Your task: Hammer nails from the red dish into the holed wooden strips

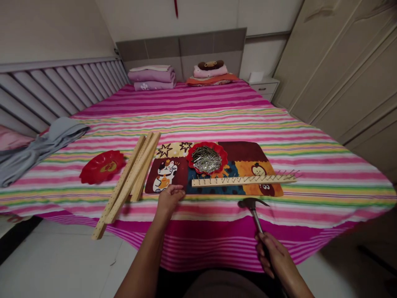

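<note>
A striped bedspread (198, 99) covered the bed, with a grey cloth (46, 149) and a red dish (102, 167) at left. Purple blankets (151, 78) and a plush bear (211, 65) lay by the headboard (181, 51), near a white cabinet (263, 87). A wardrobe (335, 62) stood at right.

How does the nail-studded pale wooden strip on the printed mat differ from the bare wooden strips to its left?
The nail-studded pale wooden strip carries a row of nails along its length, while the bare pale wooden strips show only small dots. The nailed strip lies alone across the front of the printed cloth mat; the bare strips lie grouped beside the mat, running away from the person. All are long, narrow and pale wood.
</note>
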Available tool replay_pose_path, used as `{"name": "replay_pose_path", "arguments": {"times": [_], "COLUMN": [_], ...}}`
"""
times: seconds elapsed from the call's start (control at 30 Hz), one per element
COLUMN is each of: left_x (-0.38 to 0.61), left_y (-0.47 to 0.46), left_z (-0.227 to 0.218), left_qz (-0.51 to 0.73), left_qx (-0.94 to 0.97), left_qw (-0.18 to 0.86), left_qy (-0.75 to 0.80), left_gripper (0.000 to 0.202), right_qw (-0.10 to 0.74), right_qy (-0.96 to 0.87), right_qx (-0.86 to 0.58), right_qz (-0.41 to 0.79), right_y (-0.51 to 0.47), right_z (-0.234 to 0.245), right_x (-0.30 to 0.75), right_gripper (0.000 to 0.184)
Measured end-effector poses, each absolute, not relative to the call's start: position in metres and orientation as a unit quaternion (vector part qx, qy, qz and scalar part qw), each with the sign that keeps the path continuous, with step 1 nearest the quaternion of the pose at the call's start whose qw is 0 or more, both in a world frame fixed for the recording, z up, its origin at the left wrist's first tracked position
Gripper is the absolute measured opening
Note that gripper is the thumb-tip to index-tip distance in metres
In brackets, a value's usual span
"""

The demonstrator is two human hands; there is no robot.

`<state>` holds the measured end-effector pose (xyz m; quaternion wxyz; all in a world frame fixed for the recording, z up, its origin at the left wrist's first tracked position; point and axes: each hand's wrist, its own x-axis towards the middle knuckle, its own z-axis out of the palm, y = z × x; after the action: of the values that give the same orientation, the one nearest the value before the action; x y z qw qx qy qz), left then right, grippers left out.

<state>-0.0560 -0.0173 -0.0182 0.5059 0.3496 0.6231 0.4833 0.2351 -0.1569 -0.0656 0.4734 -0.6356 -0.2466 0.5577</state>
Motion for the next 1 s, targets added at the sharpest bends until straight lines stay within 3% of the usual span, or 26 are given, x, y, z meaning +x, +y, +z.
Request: {"name": "replay_pose_path", "arguments": {"times": [0.23,0.47,1.0], "left_x": [-0.053,-0.030,-0.020], "left_y": [-0.017,-0.009,-0.004], "left_z": [-0.014,-0.006,-0.019], "left_qz": [0.498,0.543,0.495], "left_qx": [0.417,0.372,0.462], "left_qw": [0.428,0.481,0.383], "left_qy": [0.629,0.579,0.628], "left_gripper": [0.026,0.030,0.017], "right_qw": [0.472,0.466,0.472], "right_qy": [-0.238,-0.238,-0.239], "right_qx": [-0.638,-0.636,-0.640], "right_qz": [0.560,0.567,0.558], "right_y": [-0.157,-0.157,-0.157], "right_z": [-0.064,-0.068,-0.065], "right_x": [0.235,0.238,0.236], "right_gripper": [0.038,0.041,0.038]}}
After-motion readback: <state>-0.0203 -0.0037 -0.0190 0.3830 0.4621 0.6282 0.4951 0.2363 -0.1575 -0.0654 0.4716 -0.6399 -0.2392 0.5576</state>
